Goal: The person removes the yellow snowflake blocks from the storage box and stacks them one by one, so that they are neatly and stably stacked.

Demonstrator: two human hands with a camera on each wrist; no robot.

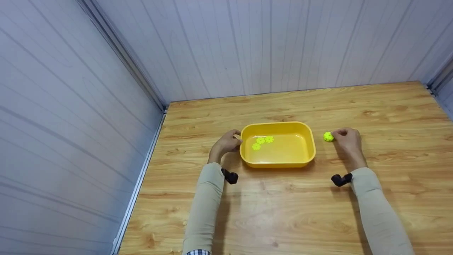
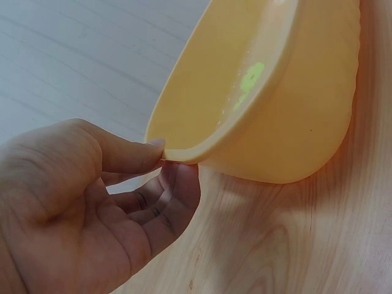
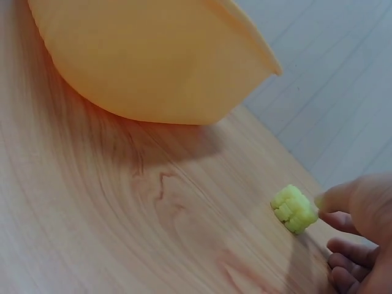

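Observation:
A yellow plastic basin (image 1: 277,165) stands on the wooden table, with three flat yellow-green flower-shaped pieces (image 1: 260,140) lying in its left part. My left hand (image 2: 92,196) pinches the basin's rim at its left end, thumb on top and fingers curled below. To the right of the basin, my right hand (image 1: 348,141) pinches a small yellow-green stack of flower-shaped pieces (image 3: 294,209) by its edge. The thumb meets the stack's near side in the right wrist view; the index fingertip is partly hidden there.
The wood-patterned table (image 1: 283,216) runs back to a pale panelled wall (image 1: 247,46). Another panelled wall (image 1: 70,106) borders its left side. A small black device (image 1: 230,176) sits at the left wrist, and a second black device (image 1: 341,180) at the right.

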